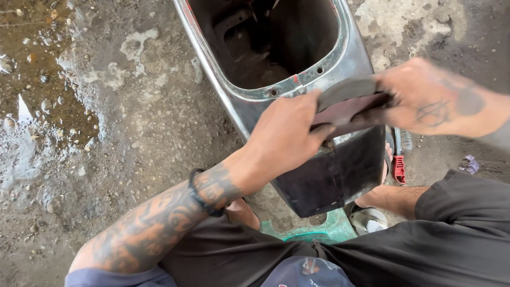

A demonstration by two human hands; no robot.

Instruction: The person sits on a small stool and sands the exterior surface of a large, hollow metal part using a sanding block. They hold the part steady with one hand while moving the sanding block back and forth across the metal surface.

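Where the two hands meet at the rear lip of the body shell, the inventory begins: left hand [287, 130], fingers curled and closed over the near end of a flat dark strip [348, 106], thumb side pressing it down against the shell; right hand [427, 98], motion-blurred, fingers clamped on the strip's far end. Strip: curved grey upper edge, dull reddish-brown face, lying across the back rim of the shell, touching it; appears thin and somewhat flexible, probably light, best gripped at both ends as now, since the middle could bow. Left wrist carries a black band [202, 196]; forearm tattooed. Scooter body shell [340, 170]: painted metal or plastic, worn silver rim around an open dark cavity, glossy black rear panel tilted toward the person; judged rigid, bulky, slick where glossy, with edges around the opening that may be sharp. Beneath it, a green plastic stool [319, 231], partly hidden by dark shorts. Beside the right leg, a small red-handled brush [399, 159] lies on the ground. Floor: rough wet concrete [133, 133], with a puddle [37, 69] at upper left, well apart from the hands.
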